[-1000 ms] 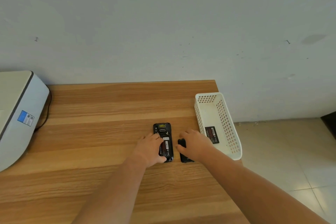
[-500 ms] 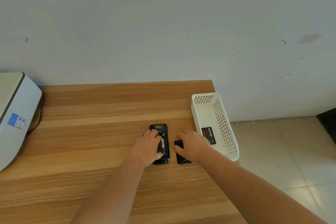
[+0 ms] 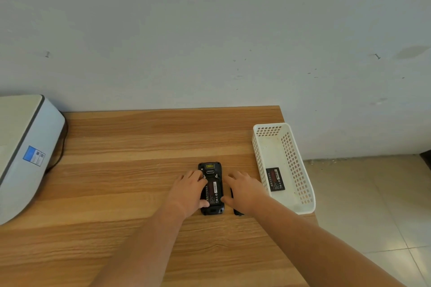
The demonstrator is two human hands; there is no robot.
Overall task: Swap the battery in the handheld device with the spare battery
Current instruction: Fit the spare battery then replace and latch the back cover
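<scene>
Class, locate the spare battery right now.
Head view: the spare battery lies flat inside the white basket, at the table's right edge, beyond the right hand.

Lighting is even, diffuse and moderately bright; no clear source direction. Wall (image 3: 210, 30) reads flat grey-white, slightly darker toward the top corners. Shadows are soft: faint ones under the left hand (image 3: 190, 190) and right hand (image 3: 245, 190), a darker one behind the white machine (image 3: 25, 154) at far left. No hard glare; mild sheen on the counter (image 3: 130, 170) and floor tiles (image 3: 377, 205). Wide-angle bending shows at the edges. Overall soft, compressed; label text on the handheld device (image 3: 211, 187) is unreadable.
</scene>
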